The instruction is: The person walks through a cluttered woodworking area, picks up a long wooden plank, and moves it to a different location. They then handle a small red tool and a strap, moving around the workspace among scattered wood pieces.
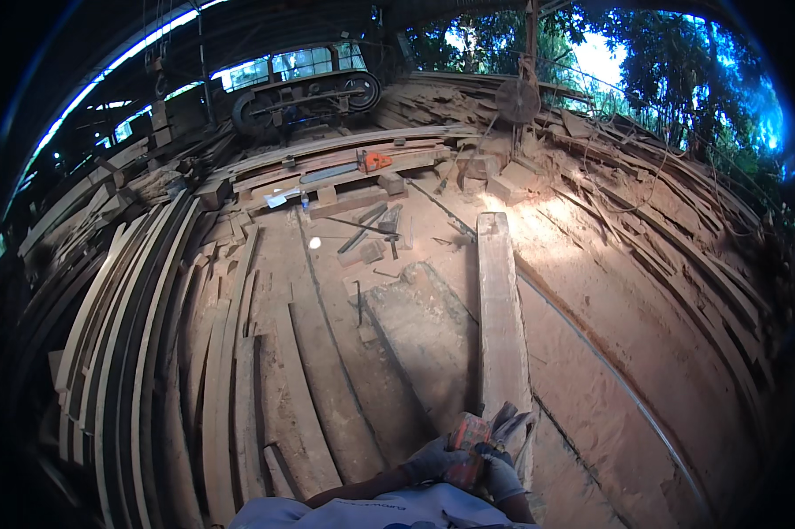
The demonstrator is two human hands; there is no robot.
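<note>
Close to my body, both hands in pale gloves are closed around a red tool (pixel 470 432) with dark parts, whose exact kind I cannot make out. My left hand (pixel 432 460) grips its left side. On the right, my right hand (pixel 503 476) is wrapped against it beside a black part. Just beyond the hands, a long squared timber beam (pixel 503 309) runs away from me. Ragged dark pieces (pixel 507 423) show at the beam's near end, next to the tool. Whether the tool touches the beam is hard to tell.
Long planks (pixel 150 326) lie stacked at the left. An orange chainsaw (pixel 375 161) rests on boards ahead, with a long-handled hammer (pixel 393 242) on the ground nearer. A metal rail (pixel 627 379) curves along the right. Sawmill machinery (pixel 309 99) stands at the back.
</note>
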